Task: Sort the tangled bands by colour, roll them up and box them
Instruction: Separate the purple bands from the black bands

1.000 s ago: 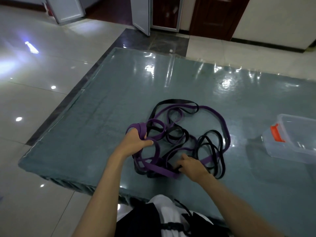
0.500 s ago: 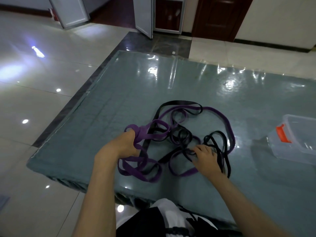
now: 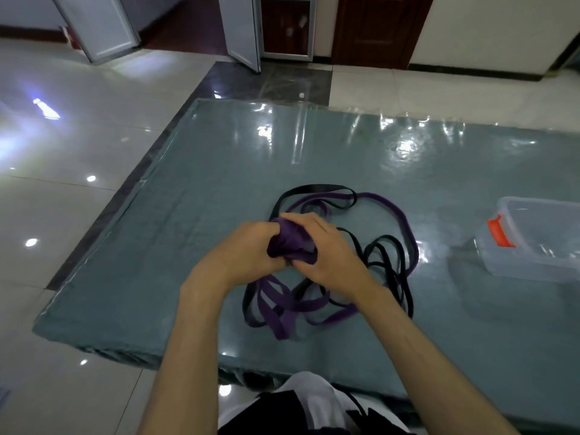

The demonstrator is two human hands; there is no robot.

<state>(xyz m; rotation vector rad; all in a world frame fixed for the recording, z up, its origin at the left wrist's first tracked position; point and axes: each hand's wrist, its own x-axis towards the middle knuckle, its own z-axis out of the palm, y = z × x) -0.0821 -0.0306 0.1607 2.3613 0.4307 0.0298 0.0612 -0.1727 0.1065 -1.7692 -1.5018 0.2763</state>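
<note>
A tangle of purple bands [image 3: 282, 312] and black bands [image 3: 386, 255] lies on the glass-topped table [image 3: 188, 233]. Above the tangle, both hands meet around a bunched wad of purple band [image 3: 292, 243]. My left hand [image 3: 241, 252] grips the wad from the left. My right hand [image 3: 329, 249] curls over it from the right. Loose purple loops hang from the wad down to the table. A clear plastic box [image 3: 539, 240] with an orange latch [image 3: 499, 233] stands open at the right.
The table's near edge [image 3: 125, 353] runs just in front of my body, and its left edge drops to a shiny tiled floor [image 3: 62, 183]. Doors and a cabinet stand along the far wall.
My right hand left the black loops on the table and rose to join my left hand on the purple wad. The left hand gathered more purple band and moved rightward.
</note>
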